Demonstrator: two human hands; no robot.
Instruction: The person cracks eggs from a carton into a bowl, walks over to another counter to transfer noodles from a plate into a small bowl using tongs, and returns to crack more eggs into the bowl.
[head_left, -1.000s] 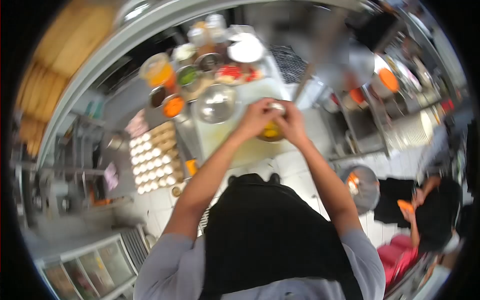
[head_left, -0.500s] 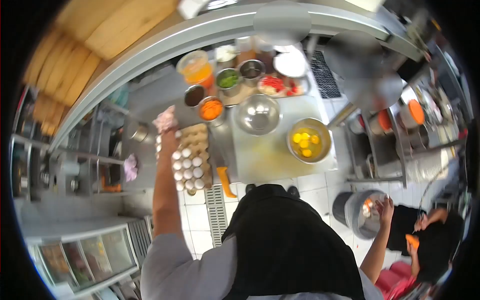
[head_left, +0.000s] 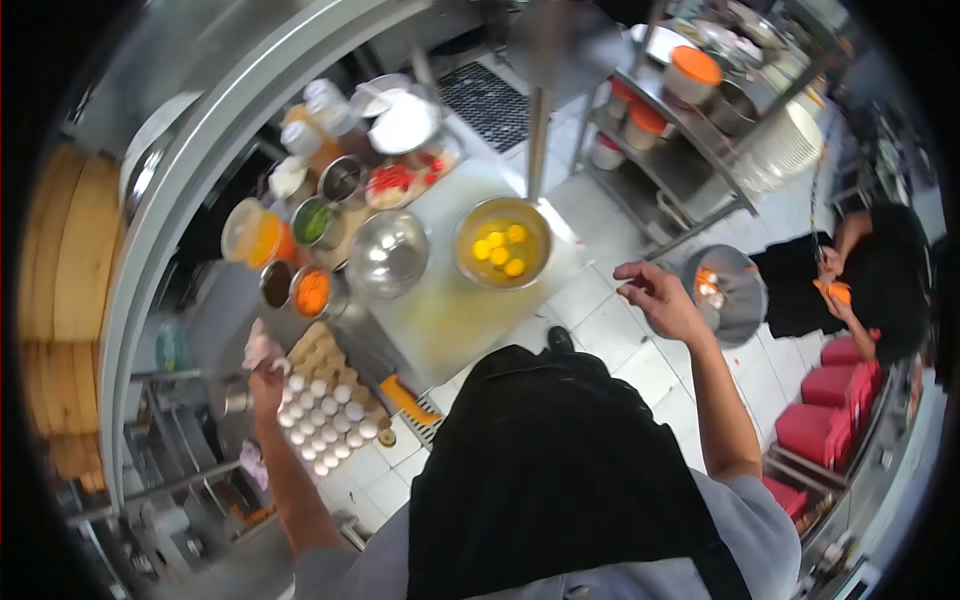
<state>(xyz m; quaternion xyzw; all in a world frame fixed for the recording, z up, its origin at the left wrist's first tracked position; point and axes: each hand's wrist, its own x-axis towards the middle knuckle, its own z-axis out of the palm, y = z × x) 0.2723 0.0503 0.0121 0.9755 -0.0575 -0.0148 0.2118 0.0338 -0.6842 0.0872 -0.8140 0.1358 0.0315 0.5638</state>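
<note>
My left hand (head_left: 266,388) is closed on a pale pink cloth (head_left: 260,345) beside the egg tray; its fingers are partly hidden. White eggs (head_left: 325,410) fill the near part of the cardboard tray (head_left: 312,346), and its far part is bare. My right hand (head_left: 655,298) hangs over the floor, fingers apart, with nothing visible in it. It is between the white cutting board (head_left: 440,335) and a waste bin (head_left: 758,300). On the board stand a metal bowl (head_left: 462,262) with several raw yolks and another shiny metal bowl (head_left: 388,253).
An orange-handled knife (head_left: 405,400) lies at the counter's near edge. Behind the bowls are containers of orange pieces (head_left: 312,293), chopped greens (head_left: 315,222) and red pieces (head_left: 390,178). A co-worker (head_left: 895,280) holds something orange at right. A metal shelf (head_left: 690,140) stands beyond the bin.
The view has turned to the right. My right hand has come away from the bin, back toward the counter. My left hand stays at the pink cloth beside the eggs.
</note>
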